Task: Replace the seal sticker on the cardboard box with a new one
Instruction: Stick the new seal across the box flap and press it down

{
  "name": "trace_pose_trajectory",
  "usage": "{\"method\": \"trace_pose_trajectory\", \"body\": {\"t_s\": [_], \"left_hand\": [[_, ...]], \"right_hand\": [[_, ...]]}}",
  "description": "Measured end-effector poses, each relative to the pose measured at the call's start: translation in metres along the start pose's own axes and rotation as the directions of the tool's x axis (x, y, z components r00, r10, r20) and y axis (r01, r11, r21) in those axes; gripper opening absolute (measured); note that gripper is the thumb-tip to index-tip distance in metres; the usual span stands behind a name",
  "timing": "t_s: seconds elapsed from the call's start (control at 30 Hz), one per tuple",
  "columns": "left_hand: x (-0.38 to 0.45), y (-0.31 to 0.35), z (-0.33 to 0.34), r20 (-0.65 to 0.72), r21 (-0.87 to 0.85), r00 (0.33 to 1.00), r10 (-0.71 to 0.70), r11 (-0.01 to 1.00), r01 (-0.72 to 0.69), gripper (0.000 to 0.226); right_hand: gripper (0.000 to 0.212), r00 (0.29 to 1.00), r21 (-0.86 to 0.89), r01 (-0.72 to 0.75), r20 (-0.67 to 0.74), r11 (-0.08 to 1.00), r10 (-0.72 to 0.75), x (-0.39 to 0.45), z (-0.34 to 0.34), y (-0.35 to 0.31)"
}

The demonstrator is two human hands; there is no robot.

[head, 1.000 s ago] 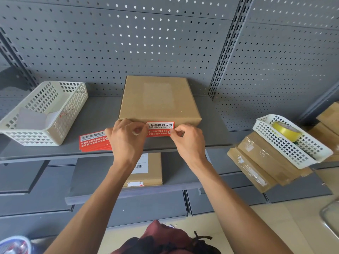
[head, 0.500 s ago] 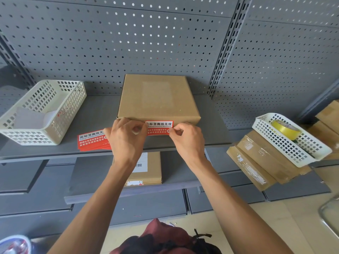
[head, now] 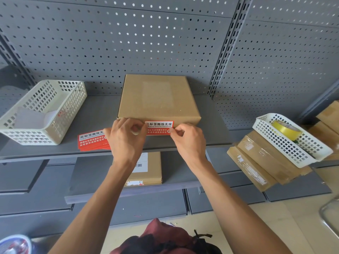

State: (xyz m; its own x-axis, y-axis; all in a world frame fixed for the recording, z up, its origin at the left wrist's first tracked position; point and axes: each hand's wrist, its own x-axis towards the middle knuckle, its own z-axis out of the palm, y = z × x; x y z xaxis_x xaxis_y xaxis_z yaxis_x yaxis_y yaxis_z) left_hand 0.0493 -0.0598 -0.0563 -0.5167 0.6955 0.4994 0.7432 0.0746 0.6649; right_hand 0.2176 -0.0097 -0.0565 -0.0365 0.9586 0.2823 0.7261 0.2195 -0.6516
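Note:
A flat brown cardboard box (head: 158,97) lies on the grey shelf (head: 99,114), its front edge toward me. A red and white seal sticker (head: 159,127) sits against that front edge, its top strip level with the box's top rim. My left hand (head: 126,140) pinches the sticker's left end and hides it. My right hand (head: 189,139) pinches the right end between thumb and forefinger. A stack of the same red stickers (head: 91,140) lies on the shelf to the left of my left hand.
A white mesh basket (head: 42,110) with white backing paper stands at the shelf's left. Another white basket (head: 291,139) with a yellow tape roll (head: 287,129) rests on stacked cardboard boxes (head: 256,162) at the right. A labelled box (head: 148,169) lies on the lower shelf.
Both hands have pushed the sticker slightly up toward the box's front edge. The box stays where it was.

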Motion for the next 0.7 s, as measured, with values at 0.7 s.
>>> {"method": "trace_pose_trajectory", "body": {"t_s": [0.7], "left_hand": [[-0.002, -0.012, 0.011, 0.139, -0.184, 0.984, 0.114, 0.979, -0.087, 0.054]], "right_hand": [[0.053, 0.99, 0.206, 0.119, -0.094, 0.971, -0.101, 0.013, -0.002, 0.017]]}}
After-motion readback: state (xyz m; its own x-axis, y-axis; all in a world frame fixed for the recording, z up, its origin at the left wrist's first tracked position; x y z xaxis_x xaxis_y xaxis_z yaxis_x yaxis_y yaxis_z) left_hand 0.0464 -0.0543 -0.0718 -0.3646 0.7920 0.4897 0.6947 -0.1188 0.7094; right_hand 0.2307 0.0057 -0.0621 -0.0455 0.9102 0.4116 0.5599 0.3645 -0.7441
